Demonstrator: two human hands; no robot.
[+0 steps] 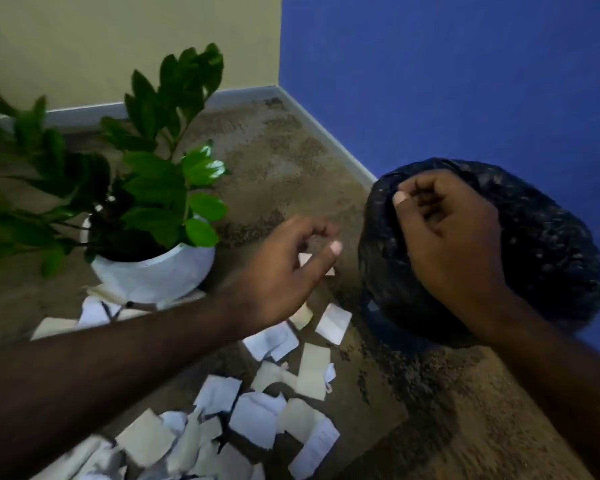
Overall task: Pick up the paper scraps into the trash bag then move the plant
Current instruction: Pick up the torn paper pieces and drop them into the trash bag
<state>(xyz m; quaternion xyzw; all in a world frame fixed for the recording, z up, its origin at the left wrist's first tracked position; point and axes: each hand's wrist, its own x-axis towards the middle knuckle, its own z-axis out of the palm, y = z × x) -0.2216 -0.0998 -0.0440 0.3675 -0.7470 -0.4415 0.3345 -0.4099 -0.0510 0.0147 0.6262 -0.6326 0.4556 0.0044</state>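
On the speckled brown carpet floor (291,161), in the corner where a cream wall (118,46) meets a blue wall (465,81), a crumpled black plastic trash bag (551,254) sits against the blue wall. The right hand (454,233) rests on the bag's near top, its fingers (404,199) curled and pinching a fold of the black plastic at the rim. The left hand (288,271) hangs just left of the bag above the floor, its fingers (333,249) loosely bent with thumb and forefinger closed on a small pale paper scrap (305,259). A scatter of torn white and cream paper scraps (257,410) lies on the carpet below both arms, running from beside the bag down toward the lower left. To the left stands a leafy green plant in a round white ceramic pot (160,271), with a few more scraps lying at the pot's base.
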